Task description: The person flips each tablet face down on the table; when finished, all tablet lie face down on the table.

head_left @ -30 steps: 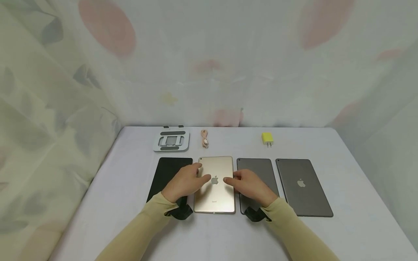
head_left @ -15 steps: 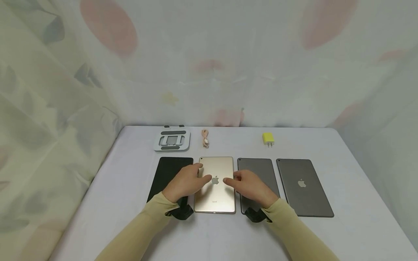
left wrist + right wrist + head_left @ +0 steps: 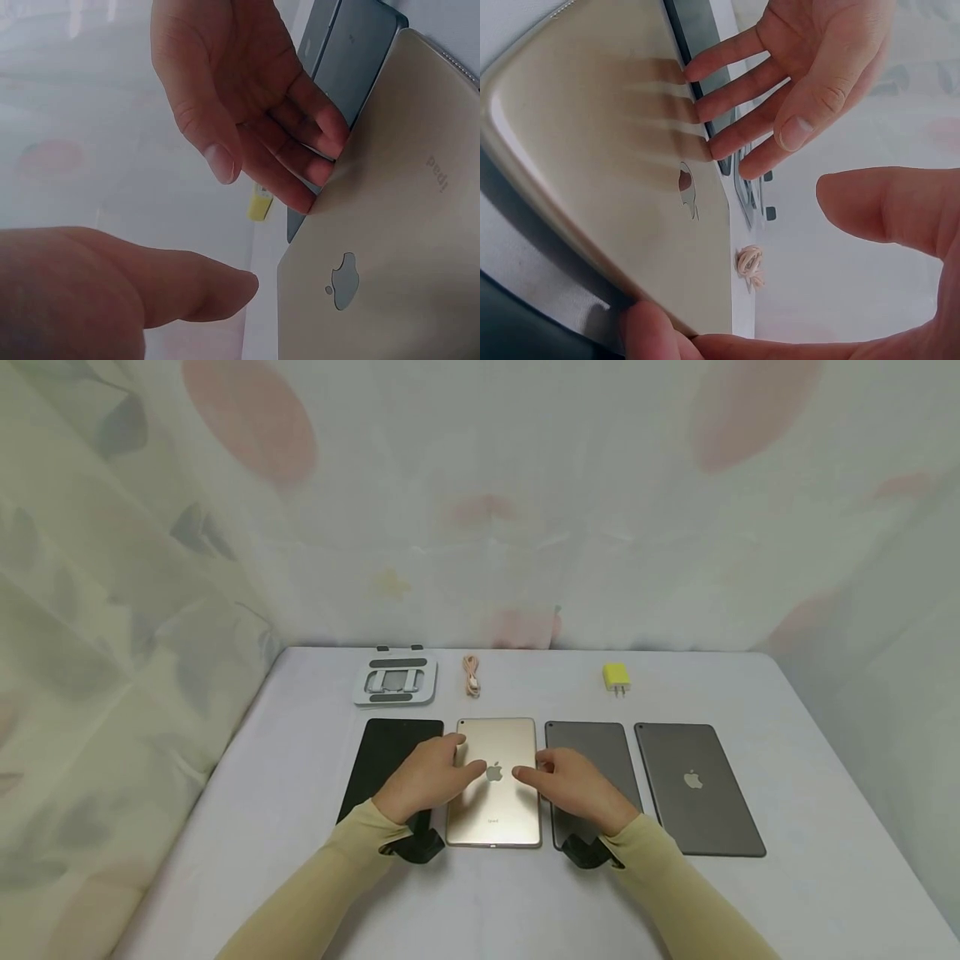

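A gold tablet (image 3: 493,806) lies back side up on the table, its logo between both hands. My left hand (image 3: 426,782) reaches over a black tablet (image 3: 381,760) and has its fingertips at the gold one's left edge. From the right, my right hand (image 3: 581,787) crosses a dark grey tablet (image 3: 592,735), fingertips at the gold tablet's right edge. Both thumbs hover over the gold back. In the right wrist view the left fingers (image 3: 739,90) are spread and nearly straight, casting shadows. The left wrist view shows the right fingers (image 3: 281,154) loosely bent along the edge.
Another grey tablet (image 3: 697,810) lies at the far right of the row. Behind the row are a folding stand (image 3: 395,665), a coiled pink cable (image 3: 471,677) and a yellow charger plug (image 3: 617,676). Patterned curtains (image 3: 480,527) close off the table (image 3: 480,910) at the back and sides.
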`<act>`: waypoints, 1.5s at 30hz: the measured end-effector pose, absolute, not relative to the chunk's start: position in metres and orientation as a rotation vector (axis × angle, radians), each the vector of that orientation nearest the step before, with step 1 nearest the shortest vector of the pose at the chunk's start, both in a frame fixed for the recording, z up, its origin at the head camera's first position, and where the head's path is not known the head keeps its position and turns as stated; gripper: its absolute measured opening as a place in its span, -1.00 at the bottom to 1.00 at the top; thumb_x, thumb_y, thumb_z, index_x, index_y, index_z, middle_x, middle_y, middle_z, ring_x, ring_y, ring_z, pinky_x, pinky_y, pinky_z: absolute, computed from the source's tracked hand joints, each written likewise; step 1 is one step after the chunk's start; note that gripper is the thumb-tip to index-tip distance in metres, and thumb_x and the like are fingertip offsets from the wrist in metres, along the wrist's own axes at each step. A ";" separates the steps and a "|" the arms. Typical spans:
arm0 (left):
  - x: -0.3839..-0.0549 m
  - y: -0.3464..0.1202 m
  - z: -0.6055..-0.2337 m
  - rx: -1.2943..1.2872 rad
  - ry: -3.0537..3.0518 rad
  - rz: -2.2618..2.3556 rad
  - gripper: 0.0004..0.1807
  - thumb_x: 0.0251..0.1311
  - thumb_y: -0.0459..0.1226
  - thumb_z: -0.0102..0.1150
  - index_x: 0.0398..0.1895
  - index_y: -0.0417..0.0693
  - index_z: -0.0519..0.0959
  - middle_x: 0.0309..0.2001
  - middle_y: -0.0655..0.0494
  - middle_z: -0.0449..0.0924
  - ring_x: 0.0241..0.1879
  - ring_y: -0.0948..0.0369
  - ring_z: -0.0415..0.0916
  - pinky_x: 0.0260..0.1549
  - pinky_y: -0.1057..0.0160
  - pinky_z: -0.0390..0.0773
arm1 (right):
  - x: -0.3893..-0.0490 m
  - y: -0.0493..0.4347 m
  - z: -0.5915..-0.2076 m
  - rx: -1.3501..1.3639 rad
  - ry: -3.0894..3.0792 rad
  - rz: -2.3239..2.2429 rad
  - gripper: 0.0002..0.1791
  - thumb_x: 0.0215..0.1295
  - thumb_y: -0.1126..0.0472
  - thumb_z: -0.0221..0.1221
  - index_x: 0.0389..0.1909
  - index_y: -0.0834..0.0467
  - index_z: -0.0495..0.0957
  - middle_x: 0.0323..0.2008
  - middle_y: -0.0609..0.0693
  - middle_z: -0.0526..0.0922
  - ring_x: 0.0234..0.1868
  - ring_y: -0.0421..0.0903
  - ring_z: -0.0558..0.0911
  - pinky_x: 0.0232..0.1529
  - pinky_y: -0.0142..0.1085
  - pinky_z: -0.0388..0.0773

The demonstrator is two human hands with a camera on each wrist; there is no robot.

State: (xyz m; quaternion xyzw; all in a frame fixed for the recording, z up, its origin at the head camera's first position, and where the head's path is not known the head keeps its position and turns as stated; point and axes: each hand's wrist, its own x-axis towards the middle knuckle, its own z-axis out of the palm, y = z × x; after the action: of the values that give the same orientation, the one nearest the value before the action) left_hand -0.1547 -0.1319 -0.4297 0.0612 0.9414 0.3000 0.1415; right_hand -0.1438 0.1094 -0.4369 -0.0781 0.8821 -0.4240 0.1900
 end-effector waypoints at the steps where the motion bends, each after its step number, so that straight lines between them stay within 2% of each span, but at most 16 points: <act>1: -0.155 -0.132 -0.430 0.175 2.718 0.866 -0.26 0.44 0.03 0.24 0.47 -0.32 0.49 0.37 -0.27 0.62 0.29 -0.03 0.64 0.19 -0.07 0.71 | -0.144 0.109 -0.437 -0.222 2.483 -1.185 -0.47 0.49 -0.11 0.24 -0.60 0.02 0.27 -0.63 -0.16 0.17 -0.54 -0.19 0.18 -0.46 -0.34 0.07; 22: -0.153 -0.133 -0.430 0.152 2.713 0.878 -0.27 0.44 0.01 0.22 0.47 -0.34 0.49 0.38 -0.27 0.61 0.29 -0.04 0.63 0.20 -0.08 0.70 | -0.143 0.107 -0.436 -0.224 2.479 -1.141 -0.49 0.50 -0.13 0.24 -0.59 0.02 0.33 -0.61 -0.15 0.23 -0.54 -0.19 0.24 -0.46 -0.32 0.12; 25: -0.153 -0.133 -0.430 0.145 2.717 0.871 -0.27 0.43 0.01 0.22 0.46 -0.35 0.49 0.37 -0.27 0.62 0.27 -0.04 0.64 0.18 -0.07 0.71 | -0.143 0.107 -0.434 -0.224 2.467 -1.135 -0.49 0.51 -0.14 0.24 -0.53 0.11 0.39 -0.57 -0.10 0.27 -0.50 -0.15 0.29 -0.42 -0.29 0.18; 26: -0.153 -0.134 -0.430 0.146 2.719 0.867 -0.27 0.44 0.00 0.22 0.46 -0.35 0.49 0.37 -0.27 0.62 0.26 -0.03 0.65 0.17 -0.07 0.72 | -0.143 0.108 -0.433 -0.217 2.475 -1.126 -0.52 0.51 -0.15 0.24 -0.44 0.15 0.50 -0.52 -0.10 0.40 -0.45 -0.15 0.40 -0.39 -0.27 0.30; 28: -0.155 -0.134 -0.429 0.155 2.719 0.862 -0.27 0.44 0.01 0.22 0.47 -0.35 0.48 0.36 -0.27 0.63 0.23 -0.02 0.66 0.15 -0.05 0.73 | -0.142 0.108 -0.432 -0.193 2.482 -1.112 -0.49 0.51 -0.19 0.23 -0.13 0.24 0.66 -0.30 -0.03 0.66 -0.24 -0.08 0.62 -0.21 -0.17 0.56; 30: -0.157 -0.136 -0.428 0.177 2.717 0.857 -0.28 0.45 0.01 0.22 0.46 -0.34 0.49 0.33 -0.25 0.65 0.19 -0.01 0.67 0.11 -0.03 0.74 | -0.141 0.109 -0.429 -0.168 2.485 -1.102 -0.33 0.50 -0.23 0.23 0.25 0.29 0.63 0.02 0.09 0.76 0.07 0.02 0.71 0.09 -0.02 0.66; 32: -0.158 -0.139 -0.424 0.199 2.714 0.858 -0.29 0.45 0.01 0.22 0.46 -0.33 0.50 0.31 -0.23 0.67 0.18 0.00 0.67 0.14 -0.03 0.72 | -0.141 0.108 -0.426 -0.147 2.495 -1.090 -0.17 0.49 -0.27 0.23 0.50 0.28 0.47 0.28 0.18 0.70 0.30 0.10 0.67 0.32 0.09 0.61; 37: -0.156 -0.155 -0.419 0.222 2.698 0.865 -0.30 0.46 0.06 0.21 0.48 -0.22 0.51 0.31 -0.12 0.69 0.25 0.05 0.63 0.26 -0.06 0.64 | -0.141 0.103 -0.417 -0.123 2.535 -1.063 -0.17 0.49 -0.28 0.24 0.53 0.23 0.45 0.24 0.16 0.71 0.23 0.08 0.67 0.26 0.06 0.62; 42: -0.148 -0.181 -0.421 0.192 2.733 0.902 -0.26 0.49 0.09 0.22 0.53 -0.19 0.46 0.38 -0.14 0.64 0.17 0.05 0.72 0.14 -0.05 0.72 | -0.143 0.090 -0.409 -0.170 2.541 -1.057 -0.22 0.49 -0.27 0.23 0.51 0.17 0.50 0.19 0.10 0.73 0.03 -0.05 0.72 0.17 0.00 0.65; 45: -0.141 -0.202 -0.423 0.173 2.781 0.899 -0.23 0.51 0.07 0.23 0.57 -0.24 0.40 0.46 -0.21 0.55 0.19 -0.04 0.74 0.13 -0.08 0.75 | -0.145 0.071 -0.406 -0.220 2.496 -1.079 -0.22 0.47 -0.28 0.25 0.51 0.13 0.50 0.17 0.04 0.74 -0.13 -0.15 0.73 0.16 -0.02 0.64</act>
State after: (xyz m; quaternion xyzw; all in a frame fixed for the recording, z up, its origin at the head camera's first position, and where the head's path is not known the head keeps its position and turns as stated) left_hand -0.1412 -0.2020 -0.4226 0.0587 0.9444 0.3054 0.1064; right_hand -0.1452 0.0712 -0.4062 -0.0788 0.8954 -0.3870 0.2055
